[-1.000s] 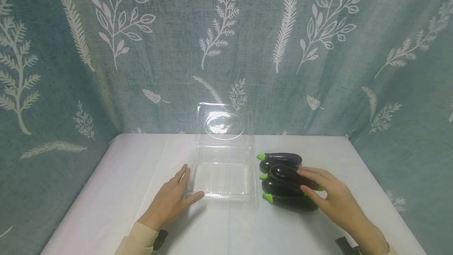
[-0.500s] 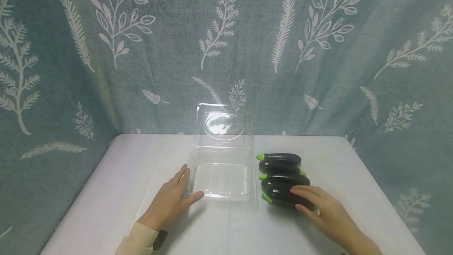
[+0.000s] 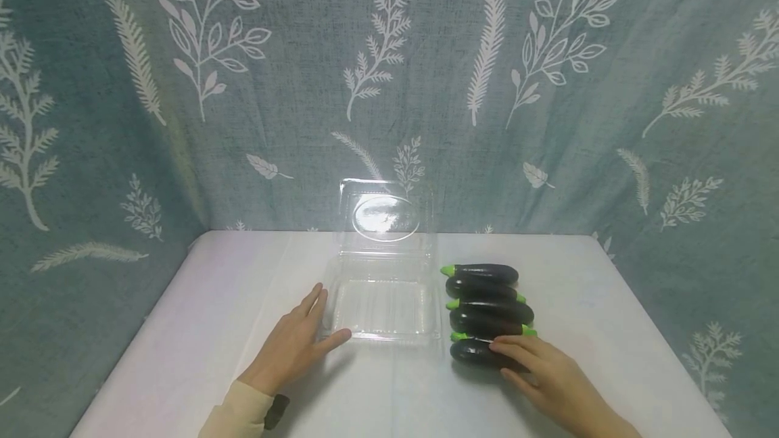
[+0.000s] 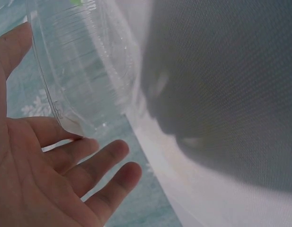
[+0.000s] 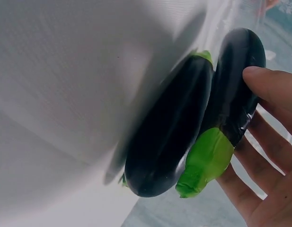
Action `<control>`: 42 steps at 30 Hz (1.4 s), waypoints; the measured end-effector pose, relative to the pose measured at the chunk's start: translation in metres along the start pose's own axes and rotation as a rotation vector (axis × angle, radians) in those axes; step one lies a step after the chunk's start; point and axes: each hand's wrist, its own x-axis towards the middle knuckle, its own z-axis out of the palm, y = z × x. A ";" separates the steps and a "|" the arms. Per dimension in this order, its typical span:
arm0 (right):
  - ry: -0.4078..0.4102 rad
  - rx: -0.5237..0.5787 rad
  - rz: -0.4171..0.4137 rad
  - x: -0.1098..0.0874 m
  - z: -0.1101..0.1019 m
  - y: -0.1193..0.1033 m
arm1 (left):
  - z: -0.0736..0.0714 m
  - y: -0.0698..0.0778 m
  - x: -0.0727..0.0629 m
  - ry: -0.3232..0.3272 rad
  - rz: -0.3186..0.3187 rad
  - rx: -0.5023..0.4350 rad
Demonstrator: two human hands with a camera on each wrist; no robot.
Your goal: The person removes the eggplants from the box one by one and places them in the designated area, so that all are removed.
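Observation:
My right hand (image 3: 554, 380) holds a dark purple eggplant (image 3: 471, 352) at the front end of a row of eggplants (image 3: 487, 272). In the right wrist view, the thumb and fingers span this held eggplant (image 5: 233, 85), its green cap pointing toward the wrist. Another eggplant (image 5: 167, 127) lies right beside it. A clear plastic clamshell box (image 3: 389, 339) stands left of the row with its lid (image 3: 386, 218) raised. Beside the box's left front corner is my left hand (image 3: 292, 343), fingers extended and touching the rim, as the left wrist view of the box (image 4: 72, 66) shows.
A white cloth (image 3: 237, 289) covers the table. Patterned blue-green curtains (image 3: 292, 73) enclose the back and both sides. The box lid reaches up close to the back curtain.
My right hand has moved toward the front of the table, carrying the eggplant from above the middle of the row to its front end. My left hand and the box have stayed put.

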 end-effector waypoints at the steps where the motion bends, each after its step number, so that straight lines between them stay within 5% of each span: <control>1: -0.004 -0.012 -0.001 0.000 0.000 0.000 | -0.001 0.000 0.000 -0.004 -0.002 0.000; 16: -0.082 -0.044 0.009 0.002 -0.004 0.000 | -0.010 0.005 0.003 -0.029 -0.017 -0.002; 27: -0.063 -0.020 -0.016 0.004 -0.005 -0.002 | -0.014 0.005 0.004 -0.030 -0.017 -0.003; 42: -0.065 -0.104 0.019 -0.005 0.008 -0.005 | -0.002 -0.005 -0.003 0.011 0.036 0.009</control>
